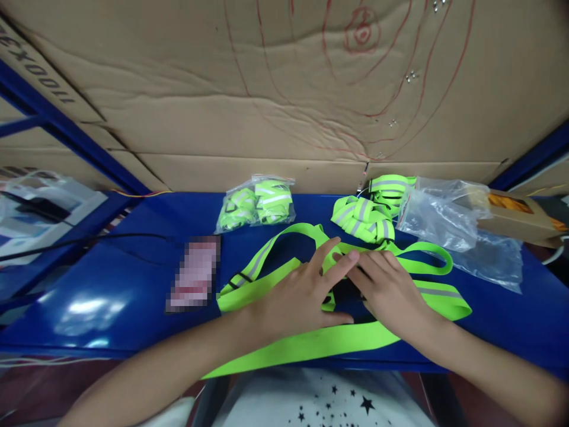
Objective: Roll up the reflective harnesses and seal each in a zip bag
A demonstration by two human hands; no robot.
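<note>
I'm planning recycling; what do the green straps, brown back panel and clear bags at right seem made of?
Green straps: probably synthetic webbing, matte, bending in loops. Brown back panel: likely cardboard, matte, creased. Clear bags: plastic film, apparently; glossy, wrinkled, see-through.

The operator wears a white garment (322,388) — front printed with black stars (367,405) of mixed sizes — leaving both forearms (195,357) bare.

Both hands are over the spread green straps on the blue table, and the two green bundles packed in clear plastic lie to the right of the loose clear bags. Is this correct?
Not quite: the head view shows the two packed bundles to the left of the loose clear bags. The left hand and right hand are over the straps on the blue table.
</note>
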